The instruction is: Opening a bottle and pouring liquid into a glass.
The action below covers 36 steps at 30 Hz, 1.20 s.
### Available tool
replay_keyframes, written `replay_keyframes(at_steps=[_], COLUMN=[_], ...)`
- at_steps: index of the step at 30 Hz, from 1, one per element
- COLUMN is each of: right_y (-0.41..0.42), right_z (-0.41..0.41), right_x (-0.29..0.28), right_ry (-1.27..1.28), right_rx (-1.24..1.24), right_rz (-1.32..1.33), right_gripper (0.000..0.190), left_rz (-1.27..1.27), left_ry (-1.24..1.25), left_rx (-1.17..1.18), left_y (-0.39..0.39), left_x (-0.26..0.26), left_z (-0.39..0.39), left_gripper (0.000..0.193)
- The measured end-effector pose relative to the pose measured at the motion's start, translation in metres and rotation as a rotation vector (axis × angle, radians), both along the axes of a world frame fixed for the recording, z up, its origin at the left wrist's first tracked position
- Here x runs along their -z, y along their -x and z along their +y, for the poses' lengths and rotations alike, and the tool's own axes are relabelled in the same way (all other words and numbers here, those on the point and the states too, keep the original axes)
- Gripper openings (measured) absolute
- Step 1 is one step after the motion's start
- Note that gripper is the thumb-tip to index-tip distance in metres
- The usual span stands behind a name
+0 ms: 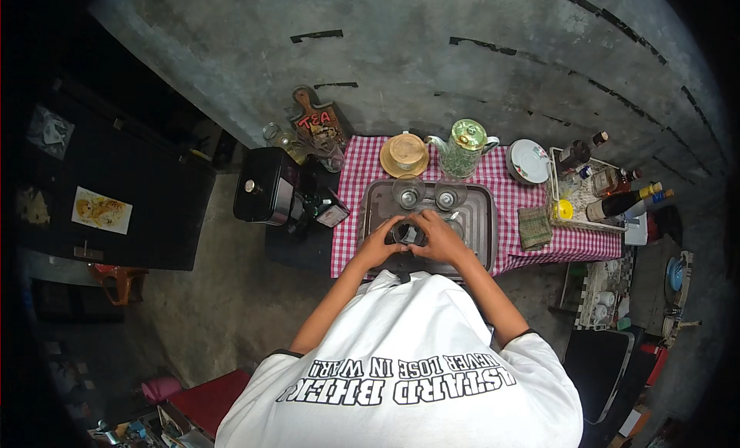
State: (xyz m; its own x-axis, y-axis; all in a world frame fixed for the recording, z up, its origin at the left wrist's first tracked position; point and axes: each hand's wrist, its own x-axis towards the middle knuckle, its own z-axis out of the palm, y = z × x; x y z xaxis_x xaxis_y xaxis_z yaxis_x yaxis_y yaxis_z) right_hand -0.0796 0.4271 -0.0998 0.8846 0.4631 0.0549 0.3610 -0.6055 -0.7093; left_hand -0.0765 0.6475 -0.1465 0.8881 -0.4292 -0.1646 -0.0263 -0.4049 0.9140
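Observation:
A dark-looking drinking glass (409, 234) is encircled by both my hands over the brown serving tray (487, 216). My left hand (378, 242) grips its left side, and my right hand (440, 238) holds the right side, fingertips nearly meeting at the front and back. Two clear glasses stand upright at the tray's far edge, a left one (409, 192) and a right one (450, 194). Partly hidden behind my right hand is another clear glass (455, 227). Whether the held glass touches the tray cannot be made out.
Beyond the tray on the checkered tablecloth (358, 159) are a lidded cup on a saucer (404, 154) and a green patterned teapot (465, 150). Stacked plates (529, 162), a folded cloth (535, 228) and a bottle rack (595, 223) stand right. A black appliance (266, 185) is left.

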Motion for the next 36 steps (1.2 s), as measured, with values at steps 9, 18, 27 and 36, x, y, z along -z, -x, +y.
replay_keyframes(at_steps=[9,18,27,36], right_y=[-0.002,-0.002,-0.002,-0.004], right_z=[0.0,0.0,0.001,0.0], right_x=[0.002,0.003,-0.003,-0.001], right_ry=[0.005,-0.019,0.003,-0.018], right_rx=[-0.008,0.002,0.004,-0.016], right_rz=[0.016,-0.015,-0.012,-0.013], right_gripper=[0.072,0.072,0.072,0.072], left_rz=[-0.005,0.012,-0.032,-0.033], left_ry=[0.025,-0.015,0.025,0.008], left_rx=[0.004,-0.005,0.003,0.006], left_y=[0.0,0.0,0.0,-0.001], left_x=[-0.001,-0.004,0.004,0.003], left_z=[0.0,-0.001,0.001,0.001], left_gripper=[0.085,0.084,0.084,0.084])
